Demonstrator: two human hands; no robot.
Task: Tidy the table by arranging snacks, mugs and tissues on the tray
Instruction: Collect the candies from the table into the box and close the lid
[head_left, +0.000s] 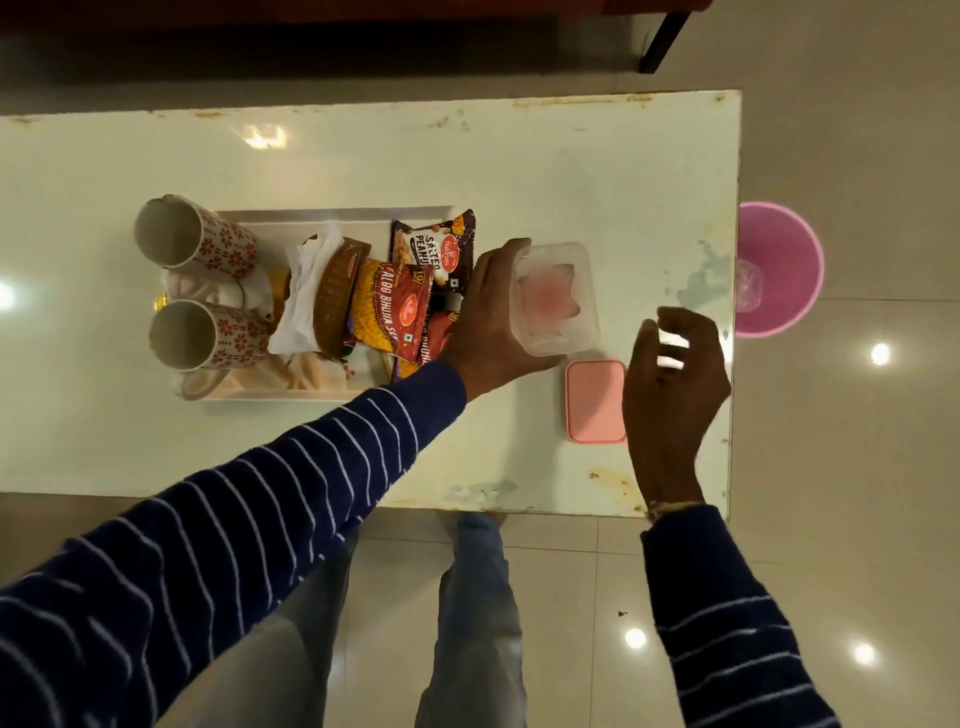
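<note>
A white tray (332, 214) on the table holds two patterned mugs (195, 239) (205, 335), a tissue holder with white tissues (311, 291) and several snack packets (395, 306). Just right of the tray, my left hand (488, 317) grips a clear plastic container (558, 299) with something pink inside. Its pink lid (596, 401) lies flat on the table in front of it. To the right of the lid my right hand (675, 379) hovers with curled fingers holding small white pieces that I cannot make out.
The white table (571, 171) ends at its right edge near my right hand. A pink bin (784, 270) stands on the tiled floor just beyond that edge. My legs show below the table's front edge.
</note>
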